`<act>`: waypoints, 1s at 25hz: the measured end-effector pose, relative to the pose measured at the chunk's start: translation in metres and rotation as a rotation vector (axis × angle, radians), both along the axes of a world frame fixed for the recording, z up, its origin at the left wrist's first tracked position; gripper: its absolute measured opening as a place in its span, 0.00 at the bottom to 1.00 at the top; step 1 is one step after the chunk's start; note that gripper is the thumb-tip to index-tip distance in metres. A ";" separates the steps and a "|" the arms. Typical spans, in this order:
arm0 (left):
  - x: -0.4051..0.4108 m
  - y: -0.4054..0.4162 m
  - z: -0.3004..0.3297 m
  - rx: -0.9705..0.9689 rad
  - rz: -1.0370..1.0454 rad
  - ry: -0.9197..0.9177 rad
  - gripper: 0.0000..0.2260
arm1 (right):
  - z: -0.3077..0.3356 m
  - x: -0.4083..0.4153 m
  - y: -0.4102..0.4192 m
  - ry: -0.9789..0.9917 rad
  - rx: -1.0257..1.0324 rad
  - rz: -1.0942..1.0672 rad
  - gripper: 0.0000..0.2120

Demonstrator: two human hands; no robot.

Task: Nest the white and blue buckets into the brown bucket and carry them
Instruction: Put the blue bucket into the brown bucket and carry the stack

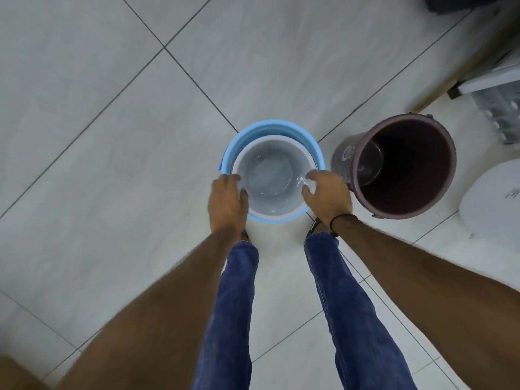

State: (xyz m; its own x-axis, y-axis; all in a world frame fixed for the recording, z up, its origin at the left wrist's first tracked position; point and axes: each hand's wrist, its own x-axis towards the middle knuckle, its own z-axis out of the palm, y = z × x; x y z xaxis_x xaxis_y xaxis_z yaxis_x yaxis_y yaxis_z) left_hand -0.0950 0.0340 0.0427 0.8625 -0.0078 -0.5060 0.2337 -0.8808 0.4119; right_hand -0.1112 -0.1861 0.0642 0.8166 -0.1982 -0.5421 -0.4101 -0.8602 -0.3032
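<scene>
The white bucket [270,178] sits nested inside the light blue bucket [270,126], both upright on the tiled floor just ahead of my feet. The brown bucket [408,167] stands to their right, close beside them and tilted a little, with nothing in it. My left hand [226,204] lies over the left rim of the nested pair with loose fingers. My right hand [329,195] is at the right rim, its fingers spread, between the white bucket and the brown one. Neither hand shows a closed grip.
A white rounded object [492,201] lies on the floor at the right edge. A clear plastic crate [498,114] under a white shelf with a wooden leg stands at the upper right. Something brown, like cardboard [14,372], shows at the lower left corner. My legs in jeans are below the buckets.
</scene>
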 end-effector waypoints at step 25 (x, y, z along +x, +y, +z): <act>0.125 -0.067 0.268 -0.722 0.664 0.410 0.14 | 0.236 0.010 -0.131 -0.060 0.925 -1.318 0.18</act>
State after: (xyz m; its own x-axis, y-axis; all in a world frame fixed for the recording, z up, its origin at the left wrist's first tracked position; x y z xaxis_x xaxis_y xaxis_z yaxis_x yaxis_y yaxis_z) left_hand 0.0300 -0.0332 0.3107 0.5686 -0.0126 -0.8225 0.8173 -0.1045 0.5666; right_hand -0.1008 -0.3166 0.3000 0.3742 -0.3845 -0.8439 -0.6482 0.5423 -0.5345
